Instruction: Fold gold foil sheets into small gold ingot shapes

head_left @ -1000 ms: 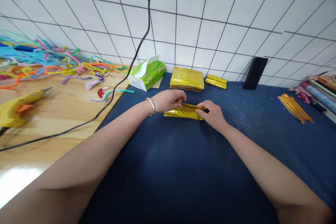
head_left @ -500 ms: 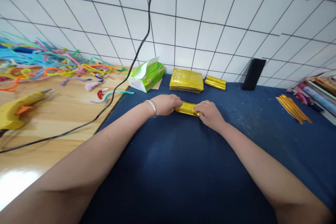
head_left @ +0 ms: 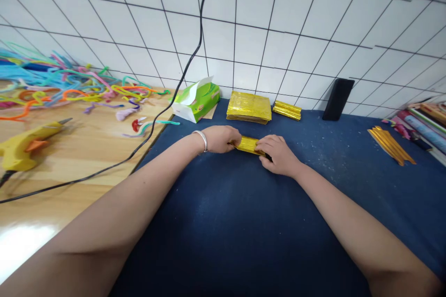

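Note:
A narrow folded strip of gold foil paper (head_left: pixel 248 144) lies on the dark blue cloth between my hands. My left hand (head_left: pixel 223 139), with a silver bracelet at the wrist, pinches the strip's left end. At the right end, the curled fingers of my right hand (head_left: pixel 277 154) hold the strip, while its thumb rests lower, a small gap away from the fingers. The strip's two ends are partly hidden under my fingers. Beyond it sits a stack of gold foil paper sheets (head_left: pixel 249 106), and a pleated gold piece (head_left: pixel 287 110) is right of the stack.
A green tissue pack (head_left: pixel 205 100) and a black upright object (head_left: pixel 337 99) stand by the tiled wall. Folded gold strips (head_left: pixel 390 145) lie at right. On the wooden surface are a yellow glue gun (head_left: pixel 26 148) and tangled pipe cleaners (head_left: pixel 87 88). A black cable (head_left: pixel 188 62) crosses the left side.
My right thumb has moved down and away from the fingers at the strip's right end. My left hand stays on the left end. The view has shifted very slightly.

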Motion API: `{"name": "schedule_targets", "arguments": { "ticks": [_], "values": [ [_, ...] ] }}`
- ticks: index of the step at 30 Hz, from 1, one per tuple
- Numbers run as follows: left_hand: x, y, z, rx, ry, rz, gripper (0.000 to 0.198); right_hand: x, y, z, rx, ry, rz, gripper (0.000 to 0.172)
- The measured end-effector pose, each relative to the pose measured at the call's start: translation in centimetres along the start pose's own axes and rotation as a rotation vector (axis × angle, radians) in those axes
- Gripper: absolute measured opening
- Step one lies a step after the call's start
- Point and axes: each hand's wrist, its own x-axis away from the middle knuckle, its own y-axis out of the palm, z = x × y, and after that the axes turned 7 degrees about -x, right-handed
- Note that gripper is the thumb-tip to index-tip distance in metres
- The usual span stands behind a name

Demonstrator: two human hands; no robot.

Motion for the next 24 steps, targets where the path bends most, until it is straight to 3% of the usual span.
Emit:
{"name": "schedule_targets", "arguments": {
  "ticks": [9,18,24],
  "values": [
    [0.3,0.6,-1.4,0.125,-0.018,-0.005,0.024,0.1,0.5,-0.1,0.058,0.018,0.007,0.02],
    [0.6,1.5,-3.8,0.325,-0.074,0.047,0.016,0.3,1.0,0.0,0.045,0.107,0.039,0.021],
    [1.0,1.7,-4.5,0.522,-0.035,0.014,0.033,0.1,0.7,0.1,-0.075,0.11,0.05,0.025]
  ]
}}
